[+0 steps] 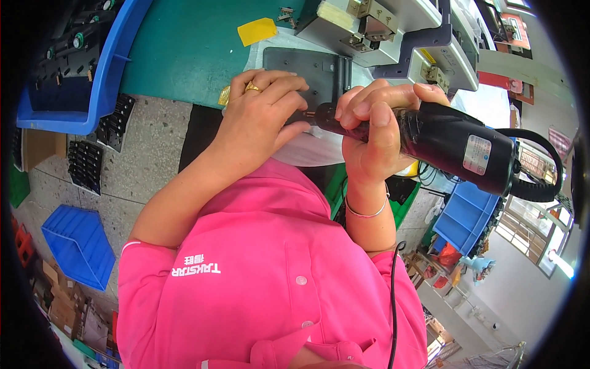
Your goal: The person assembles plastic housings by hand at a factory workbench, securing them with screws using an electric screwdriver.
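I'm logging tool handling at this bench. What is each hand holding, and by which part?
The right hand grips a black power screwdriver around its front barrel. The left hand presses on a dark flat plate, fingers near the tool's tip.

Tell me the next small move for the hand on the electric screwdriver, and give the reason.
Probably press the electric screwdriver straight in along its own line. The right hand grips its black body, the tip sits at the near edge of the dark plastic panel, and the left hand steadies that panel beside the tip. Whether a screw is seated there cannot be seen.
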Available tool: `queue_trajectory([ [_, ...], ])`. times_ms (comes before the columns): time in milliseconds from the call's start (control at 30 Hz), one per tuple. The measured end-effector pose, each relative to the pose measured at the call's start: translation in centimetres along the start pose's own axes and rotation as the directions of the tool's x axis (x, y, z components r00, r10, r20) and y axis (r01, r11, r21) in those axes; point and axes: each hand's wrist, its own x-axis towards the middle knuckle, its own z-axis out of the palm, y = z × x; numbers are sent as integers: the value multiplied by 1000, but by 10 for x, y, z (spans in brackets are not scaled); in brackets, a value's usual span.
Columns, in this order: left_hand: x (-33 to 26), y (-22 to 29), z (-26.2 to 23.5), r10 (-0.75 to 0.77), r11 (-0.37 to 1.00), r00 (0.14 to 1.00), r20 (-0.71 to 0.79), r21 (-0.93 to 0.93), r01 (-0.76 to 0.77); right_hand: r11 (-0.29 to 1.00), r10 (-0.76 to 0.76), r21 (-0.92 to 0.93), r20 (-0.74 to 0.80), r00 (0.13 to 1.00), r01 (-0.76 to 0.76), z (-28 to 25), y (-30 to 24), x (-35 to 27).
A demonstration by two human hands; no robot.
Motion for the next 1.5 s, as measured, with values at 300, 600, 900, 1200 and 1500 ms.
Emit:
queue_trajectory([
  [300,0,2,0,4,1000,1000,-4,-15,-4,1000,-10,-13,53,999,10,4,6,-2],
  [600,1,1,3,20,999,1000,-22,-42,-21,999,-42,-10,22,999,43,8,11,-5],
  [900,0,-3,6,60,998,997,-51,21,-59,999,31,13,39,999,-31,-2,5,5],
  [1200,1,1,7,93,995,992,-84,34,-90,991,51,119,80,995,-61,-11,6,5],
  [1500,-4,-3,6,163,983,986,-41,89,-158,989,-51,134,-110,993,66,-31,-12,10],
])
